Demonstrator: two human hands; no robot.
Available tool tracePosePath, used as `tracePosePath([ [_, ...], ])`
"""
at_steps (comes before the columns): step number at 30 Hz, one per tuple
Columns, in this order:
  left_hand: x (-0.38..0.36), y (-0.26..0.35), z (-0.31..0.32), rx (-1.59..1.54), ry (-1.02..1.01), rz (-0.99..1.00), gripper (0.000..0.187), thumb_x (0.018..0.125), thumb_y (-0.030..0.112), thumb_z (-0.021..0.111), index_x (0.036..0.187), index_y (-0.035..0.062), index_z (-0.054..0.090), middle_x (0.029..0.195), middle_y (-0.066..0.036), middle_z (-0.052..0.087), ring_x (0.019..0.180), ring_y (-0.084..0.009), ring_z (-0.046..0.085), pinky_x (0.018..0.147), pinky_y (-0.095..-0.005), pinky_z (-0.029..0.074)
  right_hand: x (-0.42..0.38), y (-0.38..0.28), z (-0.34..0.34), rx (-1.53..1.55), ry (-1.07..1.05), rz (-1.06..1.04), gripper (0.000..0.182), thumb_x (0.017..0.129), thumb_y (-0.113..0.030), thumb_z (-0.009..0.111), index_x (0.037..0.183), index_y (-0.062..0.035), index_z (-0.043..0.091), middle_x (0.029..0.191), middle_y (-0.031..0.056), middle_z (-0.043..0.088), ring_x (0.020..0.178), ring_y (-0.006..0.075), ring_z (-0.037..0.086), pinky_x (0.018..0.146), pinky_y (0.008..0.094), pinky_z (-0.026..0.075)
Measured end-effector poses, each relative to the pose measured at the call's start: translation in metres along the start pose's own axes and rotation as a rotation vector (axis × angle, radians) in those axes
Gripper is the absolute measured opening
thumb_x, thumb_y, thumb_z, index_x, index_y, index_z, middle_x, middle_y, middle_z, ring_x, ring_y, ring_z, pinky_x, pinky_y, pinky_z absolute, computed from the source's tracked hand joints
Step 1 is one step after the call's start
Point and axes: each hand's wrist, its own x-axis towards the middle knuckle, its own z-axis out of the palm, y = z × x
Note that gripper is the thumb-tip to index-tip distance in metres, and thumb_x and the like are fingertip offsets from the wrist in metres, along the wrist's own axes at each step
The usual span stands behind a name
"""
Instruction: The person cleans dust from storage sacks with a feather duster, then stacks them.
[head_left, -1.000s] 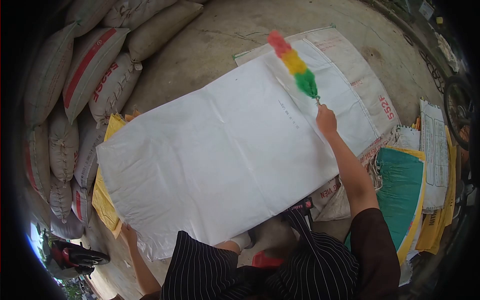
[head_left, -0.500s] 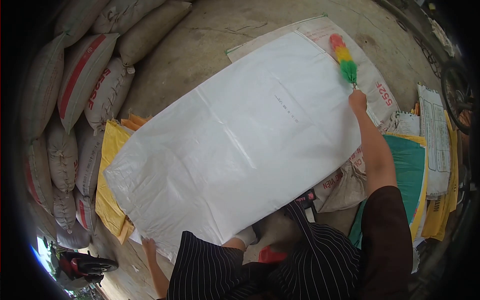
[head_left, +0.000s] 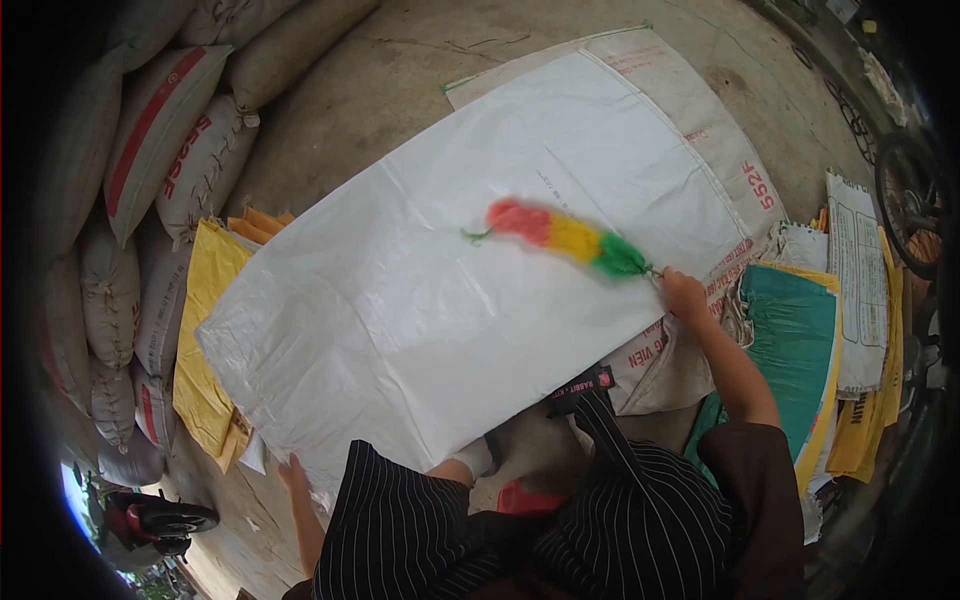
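The right hand (head_left: 684, 295) grips the handle of a blurred red, yellow and green duster (head_left: 565, 238), which lies across the middle of the big white sack (head_left: 420, 300) spread on the floor. The left hand (head_left: 297, 478) rests at the sack's near corner, its fingers half hidden, grip unclear. The sack beneath (head_left: 735, 150) reads "552F"; stacked bags (head_left: 170, 130) bear red lettering I cannot read.

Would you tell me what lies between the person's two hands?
In the head view, only the white sack spans from the left hand to the right hand holding the duster.
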Motion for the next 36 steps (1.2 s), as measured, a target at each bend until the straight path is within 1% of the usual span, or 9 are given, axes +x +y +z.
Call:
tracePosePath([
  [3,-0.013,-0.014,0.005,0.031,0.003,-0.033,0.055,0.081,0.028,0.057,0.106,-0.0196,0.045,0.102,-0.030,0.054,0.092,-0.0337,0.056,0.079,-0.0370,0.044,0.030,0.048,-0.018,0.058,0.213,0.458,0.026,0.088,-0.026,0.041,0.083,-0.0025,0.051,0.073,0.0198,0.060,0.071,0.0391,0.059,0.062,0.0482,0.045],
  [7,-0.034,-0.010,0.016,-0.025,-0.036,-0.060,0.053,0.082,0.026,0.056,0.106,-0.0197,0.045,0.102,-0.030,0.055,0.092,-0.0335,0.056,0.079,-0.0370,0.045,0.053,0.060,-0.027,0.161,0.393,0.668,0.030,0.089,-0.026,0.039,0.078,-0.0014,0.053,0.074,0.0214,0.059,0.073,0.0413,0.058,0.063,0.0474,0.045],
  [11,-0.036,-0.005,0.016,-0.068,-0.031,-0.075,0.052,0.082,0.025,0.055,0.106,-0.0198,0.045,0.102,-0.030,0.055,0.092,-0.0334,0.056,0.079,-0.0370,0.045,0.026,0.017,-0.020,0.414,0.401,0.413,0.036,0.089,-0.026,0.038,0.070,-0.0004,0.054,0.072,0.0185,0.059,0.067,0.0393,0.056,0.062,0.0460,0.043],
  [15,-0.023,0.002,0.011,-0.110,-0.017,-0.081,0.050,0.083,0.024,0.054,0.106,-0.0199,0.045,0.103,-0.029,0.055,0.091,-0.0332,0.056,0.080,-0.0371,0.045,-0.059,-0.045,-0.040,0.261,-0.131,-0.302,0.025,0.086,-0.020,0.043,0.068,-0.0041,0.048,0.056,0.0163,0.052,0.056,0.0352,0.054,0.051,0.0441,0.041],
  [19,-0.022,0.038,0.015,-0.369,-0.022,-0.122,0.046,0.085,0.021,0.052,0.109,-0.0172,0.045,0.105,-0.026,0.055,0.091,-0.0308,0.056,0.080,-0.0359,0.045,-0.067,-0.040,-0.038,0.149,-0.178,-0.443,0.020,0.085,-0.021,0.046,0.072,-0.0054,0.049,0.057,0.0159,0.053,0.056,0.0353,0.055,0.051,0.0448,0.041],
  [21,-0.028,0.073,0.016,-0.530,-0.039,-0.143,0.045,0.085,0.021,0.052,0.112,-0.0155,0.044,0.108,-0.024,0.054,0.091,-0.0294,0.056,0.080,-0.0351,0.046,-0.042,-0.006,-0.021,0.059,-0.036,-0.019,0.023,0.085,-0.025,0.046,0.073,-0.0048,0.048,0.061,0.0164,0.055,0.058,0.0367,0.056,0.053,0.0464,0.042],
  [25,-0.032,0.133,0.014,-0.722,-0.049,-0.230,0.045,0.087,0.021,0.050,0.117,-0.0106,0.041,0.113,-0.019,0.051,0.094,-0.0269,0.055,0.081,-0.0347,0.046,0.020,0.040,-0.023,0.080,0.173,0.387,0.028,0.087,-0.027,0.044,0.080,-0.0023,0.053,0.071,0.0207,0.059,0.071,0.0390,0.057,0.062,0.0482,0.043],
  [31,-0.005,0.153,0.024,-0.944,-0.105,-0.253,0.045,0.087,0.021,0.050,0.120,-0.0073,0.040,0.114,-0.018,0.050,0.099,-0.0271,0.053,0.083,-0.0352,0.045,0.055,0.011,0.003,0.474,0.468,0.549,0.041,0.086,-0.033,0.044,0.070,0.0028,0.056,0.071,0.0247,0.057,0.072,0.0401,0.056,0.063,0.0463,0.041],
  [36,-0.001,0.137,0.027,-0.861,-0.100,-0.253,0.045,0.087,0.020,0.050,0.120,-0.0071,0.039,0.115,-0.018,0.050,0.099,-0.0272,0.053,0.083,-0.0348,0.045,0.007,-0.053,-0.016,0.442,0.192,0.771,0.047,0.076,-0.042,0.054,0.069,0.0041,0.059,0.069,0.0215,0.060,0.069,0.0362,0.059,0.064,0.0435,0.044],
])
